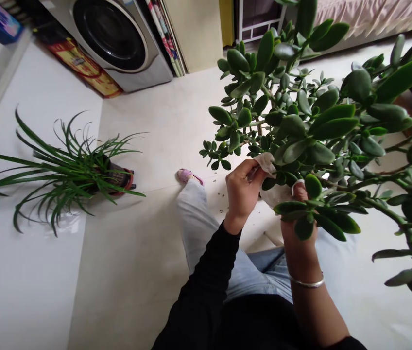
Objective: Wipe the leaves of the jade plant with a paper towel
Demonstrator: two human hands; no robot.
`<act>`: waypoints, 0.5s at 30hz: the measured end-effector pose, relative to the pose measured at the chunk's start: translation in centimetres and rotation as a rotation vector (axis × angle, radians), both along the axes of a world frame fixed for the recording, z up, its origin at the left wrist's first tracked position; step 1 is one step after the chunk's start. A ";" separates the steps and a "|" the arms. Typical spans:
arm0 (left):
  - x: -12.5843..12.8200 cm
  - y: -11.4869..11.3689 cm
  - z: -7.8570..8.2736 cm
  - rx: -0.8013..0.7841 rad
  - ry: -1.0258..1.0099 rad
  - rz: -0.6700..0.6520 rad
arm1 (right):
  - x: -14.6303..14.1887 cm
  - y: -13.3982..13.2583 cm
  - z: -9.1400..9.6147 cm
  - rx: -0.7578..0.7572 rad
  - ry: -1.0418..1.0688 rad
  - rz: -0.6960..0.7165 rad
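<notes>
Black sleeve (pixel 206 282) covers my left forearm, and my right forearm (pixel 310 306) is bare but for one silver bangle (pixel 306 281). My left hand (pixel 240 192) is closed, its fingers pinching a white cloth (pixel 273 195) against the thick leaves of one large jade plant (pixel 311 131). My right hand (pixel 298 228) curls around the other side of that cloth, its fingers partly hidden behind the leaves. The jade plant fills the right of my view, right up against both hands, and I cannot see its pot.

Below me are my two legs: one in a pale trouser leg (pixel 195 218), with one pink slipper (pixel 189 175) at its end, and one in light blue denim (pixel 260 272). Small dark specks (pixel 220 204) dot the cream floor tiles (pixel 147 272) just past my knee. One second potted plant (pixel 71 170), with long narrow leaves, sits on the floor to my left in a reddish pot (pixel 122 179). Farther off stand one front-loading washing machine (pixel 109 43), with a patterned mat (pixel 82 68) along its base, and one bed with a pink cover (pixel 366 19).
</notes>
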State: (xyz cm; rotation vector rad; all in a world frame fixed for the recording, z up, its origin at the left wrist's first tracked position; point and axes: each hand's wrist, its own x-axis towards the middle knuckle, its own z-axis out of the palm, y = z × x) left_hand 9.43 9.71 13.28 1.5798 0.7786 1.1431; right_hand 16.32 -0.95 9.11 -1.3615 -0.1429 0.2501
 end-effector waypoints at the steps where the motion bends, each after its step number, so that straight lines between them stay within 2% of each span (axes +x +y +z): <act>1: 0.0 0.0 0.0 -0.042 -0.019 0.002 | -0.1 0.2 0.4 -0.025 0.008 -0.035; 5: 0.0 0.1 -0.2 -0.141 -0.082 0.013 | -0.4 -0.1 0.8 -0.173 -0.073 -0.009; 10: -0.1 0.4 -0.7 -0.118 -0.090 0.026 | -0.3 -2.0 -0.7 -0.314 -0.181 0.064; 15: -0.7 0.8 -1.2 0.057 -0.048 0.000 | -1.6 -1.3 -1.5 -0.205 -0.256 -0.023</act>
